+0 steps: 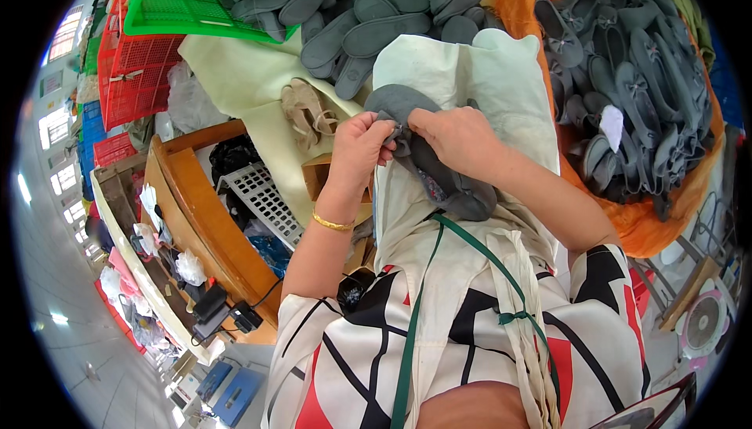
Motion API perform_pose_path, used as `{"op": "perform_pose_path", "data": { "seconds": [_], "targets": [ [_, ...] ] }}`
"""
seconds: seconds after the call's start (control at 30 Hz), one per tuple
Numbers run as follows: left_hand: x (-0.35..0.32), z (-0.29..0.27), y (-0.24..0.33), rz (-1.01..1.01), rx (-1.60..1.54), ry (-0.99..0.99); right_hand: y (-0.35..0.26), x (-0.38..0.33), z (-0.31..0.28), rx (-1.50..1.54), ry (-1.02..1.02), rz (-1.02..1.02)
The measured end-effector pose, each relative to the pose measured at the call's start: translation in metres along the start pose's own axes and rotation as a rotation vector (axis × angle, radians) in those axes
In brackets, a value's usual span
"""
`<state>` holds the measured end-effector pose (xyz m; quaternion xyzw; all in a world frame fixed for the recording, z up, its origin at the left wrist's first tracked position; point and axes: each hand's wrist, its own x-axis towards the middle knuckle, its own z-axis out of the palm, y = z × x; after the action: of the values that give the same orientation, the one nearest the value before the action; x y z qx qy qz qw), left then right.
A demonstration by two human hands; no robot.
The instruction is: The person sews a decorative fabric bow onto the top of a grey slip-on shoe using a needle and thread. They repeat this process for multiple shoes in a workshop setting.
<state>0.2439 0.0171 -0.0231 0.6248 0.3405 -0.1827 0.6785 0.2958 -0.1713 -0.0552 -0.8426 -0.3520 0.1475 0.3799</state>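
Blouse (pixel 352 351) lowermost, left hand (pixel 360 146) and right hand (pixel 460 141) tightly pinch a grey shoe (pixel 429 169) (seemingly at its bow (pixel 403 144)) slanting toward lower right.

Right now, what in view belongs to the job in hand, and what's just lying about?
Likely the job:
- grey shoe, pinched by the left hand and right hand
- matching shoes in orange sack
- piled grey shoes

Probably lying about:
- beige shoes
- fan
- red crate
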Motion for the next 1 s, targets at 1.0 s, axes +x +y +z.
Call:
{"op": "perform_pose_path", "data": {
  "seconds": [1.0],
  "targets": [
    [-0.004, 0.001, -0.006, 0.042, -0.067, -0.004, -0.016, 0.019, -0.009, 0.264, 0.014, 0.126]
  ]
}}
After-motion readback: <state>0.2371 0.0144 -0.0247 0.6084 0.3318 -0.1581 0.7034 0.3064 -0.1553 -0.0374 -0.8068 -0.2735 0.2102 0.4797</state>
